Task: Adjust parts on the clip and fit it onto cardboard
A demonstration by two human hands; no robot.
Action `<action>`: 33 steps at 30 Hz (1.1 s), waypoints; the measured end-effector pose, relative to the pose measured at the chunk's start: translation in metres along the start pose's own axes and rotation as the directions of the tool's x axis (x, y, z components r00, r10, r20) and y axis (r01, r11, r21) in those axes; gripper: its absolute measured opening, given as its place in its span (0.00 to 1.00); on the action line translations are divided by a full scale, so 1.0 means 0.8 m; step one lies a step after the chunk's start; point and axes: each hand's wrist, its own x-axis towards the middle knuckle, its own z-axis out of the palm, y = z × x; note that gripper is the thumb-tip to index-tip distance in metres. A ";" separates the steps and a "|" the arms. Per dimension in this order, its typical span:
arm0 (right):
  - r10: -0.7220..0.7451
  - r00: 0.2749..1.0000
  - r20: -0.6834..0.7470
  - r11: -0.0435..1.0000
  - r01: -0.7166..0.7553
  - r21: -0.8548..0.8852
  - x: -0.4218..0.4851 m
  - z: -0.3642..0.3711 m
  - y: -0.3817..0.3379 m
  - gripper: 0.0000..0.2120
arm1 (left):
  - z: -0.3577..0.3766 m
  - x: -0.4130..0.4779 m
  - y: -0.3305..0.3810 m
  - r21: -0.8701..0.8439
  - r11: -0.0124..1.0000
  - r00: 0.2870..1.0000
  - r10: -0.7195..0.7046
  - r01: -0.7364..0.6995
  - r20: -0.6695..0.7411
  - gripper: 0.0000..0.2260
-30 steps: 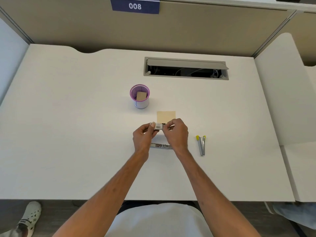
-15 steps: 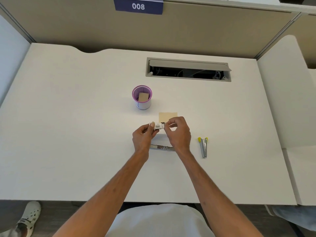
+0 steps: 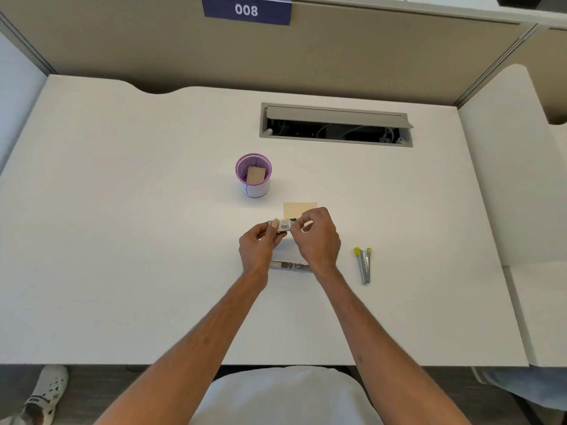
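Fingers [image 3: 277, 226] of both hands pinch small box [image 3: 283, 225] above white desk [image 3: 122, 240].

1. Lighting is bright and even across the white desk [image 3: 122, 240], looks like soft overhead light.
2. Shadows are faint: a pale one just under the purple cup [image 3: 253, 175], a soft one below the hands.
3. No harsh glare anywhere near the cup.
4. Wide-angle bending shows far from the cup: desk edges curve.
5. Focus is decent, slightly soft overall.
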 end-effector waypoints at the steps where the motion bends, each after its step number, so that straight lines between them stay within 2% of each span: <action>1: -0.008 1.000 -0.010 1.000 0.008 0.008 0.000 0.000 0.000 0.06 | 0.000 0.000 0.001 -0.001 1.000 1.000 -0.001 0.001 -0.003 0.12; 6: -0.150 0.982 -0.117 0.984 0.159 0.076 -0.003 0.005 0.004 0.06 | 0.003 -0.001 0.007 -0.014 0.999 0.999 -0.049 0.049 -0.019 0.12; 11: -0.252 0.955 -0.158 0.955 0.272 0.119 -0.002 0.009 0.011 0.05 | 0.002 -0.002 0.012 -0.006 0.998 0.998 -0.058 0.058 -0.021 0.11; 15: -0.207 0.954 -0.216 0.915 0.267 0.303 0.001 0.004 0.005 0.06 | 0.002 -0.001 0.011 -0.023 0.998 0.998 -0.056 0.056 -0.012 0.11; 18: 0.030 0.977 -0.211 0.799 0.104 0.592 0.009 -0.009 -0.001 0.05 | 0.001 0.000 0.009 -0.043 0.996 0.997 -0.076 0.076 -0.007 0.11; 21: 0.259 0.963 -0.076 0.562 -0.086 0.822 0.021 -0.025 0.003 0.05 | 0.002 0.002 0.007 -0.073 0.990 0.993 -0.118 0.119 0.016 0.10; 24: 0.341 0.930 0.139 0.361 -0.266 0.894 0.023 -0.036 0.014 0.09 | 0.004 0.002 0.004 -0.120 0.977 0.984 -0.169 0.175 0.061 0.10; 27: 0.352 0.875 0.334 0.245 -0.430 0.869 0.016 -0.041 0.025 0.14 | 0.007 0.001 0.001 -0.112 0.977 0.980 -0.174 0.184 0.092 0.11; 30: 0.320 0.823 0.469 0.180 -0.539 0.823 0.008 -0.044 0.035 0.15 | 0.010 -0.002 -0.001 -0.101 0.981 0.982 -0.157 0.167 0.102 0.12; 33: 0.304 0.795 0.525 0.279 -0.601 0.749 0.006 -0.043 0.037 0.11 | 0.010 -0.004 -0.001 -0.082 0.986 0.985 -0.135 0.143 0.104 0.13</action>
